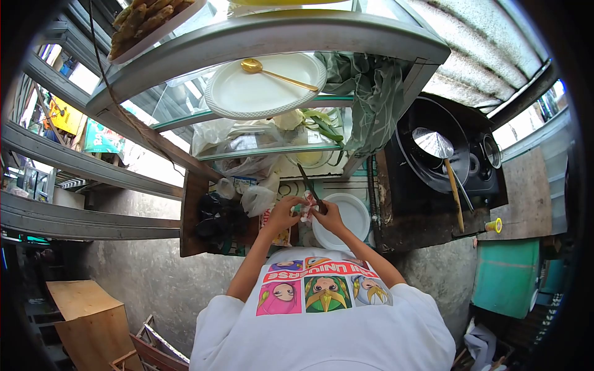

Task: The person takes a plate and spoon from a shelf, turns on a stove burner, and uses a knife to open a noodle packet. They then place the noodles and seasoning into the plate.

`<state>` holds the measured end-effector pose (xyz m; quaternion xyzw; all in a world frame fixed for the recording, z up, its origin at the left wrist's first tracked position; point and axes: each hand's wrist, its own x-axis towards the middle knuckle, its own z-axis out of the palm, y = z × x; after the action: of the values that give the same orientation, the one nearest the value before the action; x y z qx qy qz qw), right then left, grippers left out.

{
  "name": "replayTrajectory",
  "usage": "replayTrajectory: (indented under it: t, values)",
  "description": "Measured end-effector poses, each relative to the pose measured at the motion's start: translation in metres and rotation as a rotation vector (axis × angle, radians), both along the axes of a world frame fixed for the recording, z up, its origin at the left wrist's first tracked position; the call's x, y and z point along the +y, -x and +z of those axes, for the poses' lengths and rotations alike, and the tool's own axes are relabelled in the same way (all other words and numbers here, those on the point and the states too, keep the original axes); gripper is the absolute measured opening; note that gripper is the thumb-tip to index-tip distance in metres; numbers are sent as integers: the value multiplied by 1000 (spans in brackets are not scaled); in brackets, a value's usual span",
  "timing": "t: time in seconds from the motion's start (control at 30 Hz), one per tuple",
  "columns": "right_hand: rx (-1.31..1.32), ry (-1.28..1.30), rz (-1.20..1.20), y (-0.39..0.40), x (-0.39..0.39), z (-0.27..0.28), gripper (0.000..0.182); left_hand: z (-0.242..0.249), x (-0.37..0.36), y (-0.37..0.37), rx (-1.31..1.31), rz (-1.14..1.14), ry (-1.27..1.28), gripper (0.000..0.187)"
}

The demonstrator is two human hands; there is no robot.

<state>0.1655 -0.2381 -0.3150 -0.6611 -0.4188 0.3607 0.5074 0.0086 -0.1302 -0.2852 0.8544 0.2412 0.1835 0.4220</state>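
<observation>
Well, straight ahead of both grips rises the largest thing I see from where I stand, a metal-framed glass case (266, 38), with the bench (339, 185) below the hands at its foot. Well off to the right of the grips sits a black stove (489, 185), carrying a wide black wok (455, 117). Ahead and rightward of the right grip, a grey-green cloth (380, 105) hangs down; farther forward of both grips lies a white oval plate (266, 105). Left of the left grip, black plastic (216, 213) is bunched up. A round white plate (356, 216) lies under the right grip, partly hidden by it. A gold spoon (281, 75) rests across the oval plate, forward of the grips. The right grip (328, 216) is closed round a dark knife (304, 176), its tip pointing away. Smallest, a pink-and-white piece (307, 207) sits between the hands, pinched by the left grip (284, 213); what it is, I can't tell.
</observation>
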Motion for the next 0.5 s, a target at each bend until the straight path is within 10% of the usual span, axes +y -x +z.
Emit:
replayTrajectory:
  t: [0.5]
  values:
    - [-192, -70, 5, 16, -14, 25, 30, -8, -13, -12, -82, 124, -122, 22]
